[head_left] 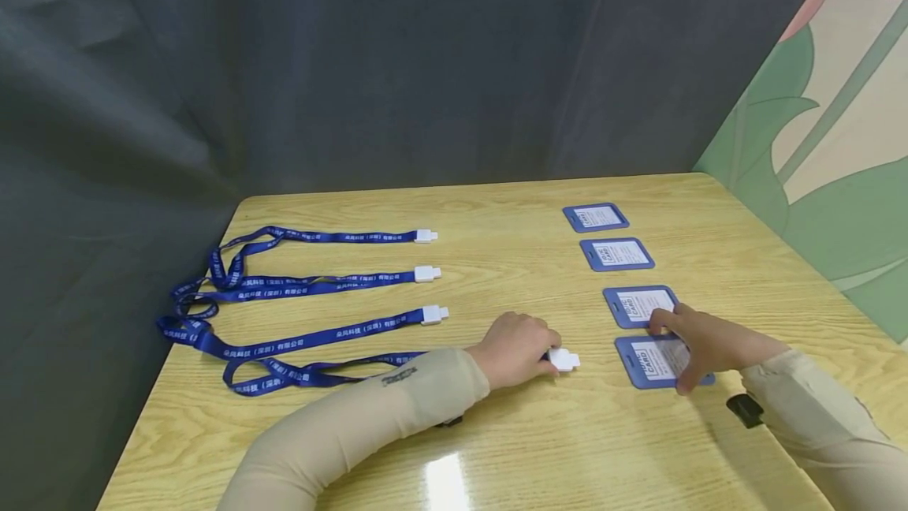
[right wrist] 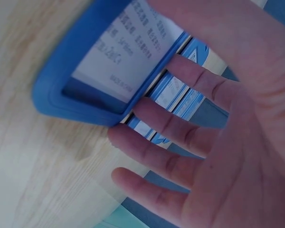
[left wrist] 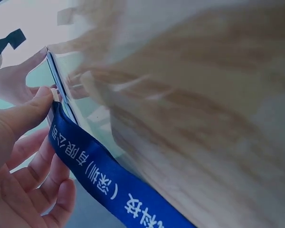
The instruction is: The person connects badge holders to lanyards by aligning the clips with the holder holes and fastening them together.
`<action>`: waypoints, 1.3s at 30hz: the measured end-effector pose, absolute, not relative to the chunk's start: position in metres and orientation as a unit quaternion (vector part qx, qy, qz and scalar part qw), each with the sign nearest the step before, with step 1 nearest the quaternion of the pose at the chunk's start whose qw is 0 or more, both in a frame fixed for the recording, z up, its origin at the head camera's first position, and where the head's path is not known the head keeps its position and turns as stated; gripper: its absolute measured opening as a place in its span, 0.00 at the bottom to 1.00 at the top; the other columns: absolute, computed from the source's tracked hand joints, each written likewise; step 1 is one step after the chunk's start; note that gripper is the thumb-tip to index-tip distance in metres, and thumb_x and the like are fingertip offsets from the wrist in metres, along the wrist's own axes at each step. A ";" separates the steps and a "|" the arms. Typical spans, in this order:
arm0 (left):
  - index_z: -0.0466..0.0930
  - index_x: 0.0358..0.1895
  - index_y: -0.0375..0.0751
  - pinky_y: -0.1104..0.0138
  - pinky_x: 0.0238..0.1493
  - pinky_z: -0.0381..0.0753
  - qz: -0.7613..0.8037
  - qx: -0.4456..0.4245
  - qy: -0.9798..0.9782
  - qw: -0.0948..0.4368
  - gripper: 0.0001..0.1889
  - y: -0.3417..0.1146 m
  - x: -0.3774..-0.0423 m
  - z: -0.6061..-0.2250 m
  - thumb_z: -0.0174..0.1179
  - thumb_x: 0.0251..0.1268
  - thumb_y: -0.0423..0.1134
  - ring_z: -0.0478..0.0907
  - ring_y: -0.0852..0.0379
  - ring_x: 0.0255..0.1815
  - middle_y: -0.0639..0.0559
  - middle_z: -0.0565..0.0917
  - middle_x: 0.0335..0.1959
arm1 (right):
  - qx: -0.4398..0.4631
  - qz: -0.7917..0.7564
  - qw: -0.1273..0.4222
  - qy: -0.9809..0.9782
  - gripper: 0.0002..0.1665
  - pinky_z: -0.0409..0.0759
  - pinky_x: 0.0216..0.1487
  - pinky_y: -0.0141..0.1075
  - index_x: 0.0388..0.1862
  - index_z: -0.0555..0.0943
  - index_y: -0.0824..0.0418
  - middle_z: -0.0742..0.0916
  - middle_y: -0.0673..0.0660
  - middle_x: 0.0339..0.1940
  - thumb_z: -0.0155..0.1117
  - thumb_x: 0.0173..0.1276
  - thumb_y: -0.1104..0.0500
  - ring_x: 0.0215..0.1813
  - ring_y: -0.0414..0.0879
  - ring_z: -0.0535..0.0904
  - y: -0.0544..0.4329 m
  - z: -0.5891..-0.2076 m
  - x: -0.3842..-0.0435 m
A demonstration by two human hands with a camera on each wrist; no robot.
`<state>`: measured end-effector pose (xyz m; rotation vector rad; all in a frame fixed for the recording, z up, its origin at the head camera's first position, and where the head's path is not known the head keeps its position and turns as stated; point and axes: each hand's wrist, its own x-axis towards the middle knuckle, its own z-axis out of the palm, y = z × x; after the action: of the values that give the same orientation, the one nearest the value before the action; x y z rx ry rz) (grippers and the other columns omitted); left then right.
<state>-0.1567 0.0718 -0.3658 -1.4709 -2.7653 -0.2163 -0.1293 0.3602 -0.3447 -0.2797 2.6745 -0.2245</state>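
Observation:
My left hand point(head_left: 516, 347) pinches the white clip end point(head_left: 563, 359) of the nearest blue lanyard point(head_left: 280, 373). In the left wrist view, thumb and fingers close on that end, and the printed blue strap point(left wrist: 102, 168) trails away from them. My right hand point(head_left: 716, 349) spans the nearest blue ID card holder point(head_left: 641, 369), thumb on its near edge and fingers along its far edge. Seen from the right wrist, the fingertips point(right wrist: 118, 135) touch the rim of the holder point(right wrist: 50, 90), which looks tilted. A small gap separates clip and holder.
Three more lanyards with white clips point(head_left: 427, 274) lie behind the left arm, their straps bunched at left. Further card holders point(head_left: 617, 254) form a column behind the right hand. A dark curtain point(head_left: 426, 69) hangs behind the wooden table point(head_left: 511, 259); a painted wall point(head_left: 837, 140) stands at right.

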 end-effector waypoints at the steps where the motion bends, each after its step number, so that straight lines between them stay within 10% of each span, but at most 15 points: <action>1: 0.84 0.42 0.54 0.73 0.33 0.72 -0.067 -0.467 -0.882 0.000 0.16 0.072 -0.156 -0.365 0.63 0.54 0.56 0.79 0.66 0.33 0.61 0.85 0.35 | -0.101 -0.082 0.219 0.967 0.44 0.74 0.38 0.44 0.47 0.69 0.55 0.74 0.60 0.40 0.83 0.29 0.52 0.38 0.50 0.71 0.361 -0.345 -0.129; 39: 0.82 0.33 0.56 0.73 0.31 0.71 0.018 -0.429 -0.903 -0.028 0.12 0.106 -0.156 -0.350 0.63 0.53 0.57 0.74 0.66 0.27 0.63 0.83 0.30 | -0.104 -0.086 0.218 0.967 0.45 0.75 0.40 0.47 0.47 0.69 0.56 0.74 0.61 0.42 0.83 0.28 0.51 0.39 0.51 0.71 0.362 -0.346 -0.130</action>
<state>-0.1555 0.1065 -0.3498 -1.3719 -2.8871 0.0574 -0.1298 0.3619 -0.3457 -0.2868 2.6755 -0.2392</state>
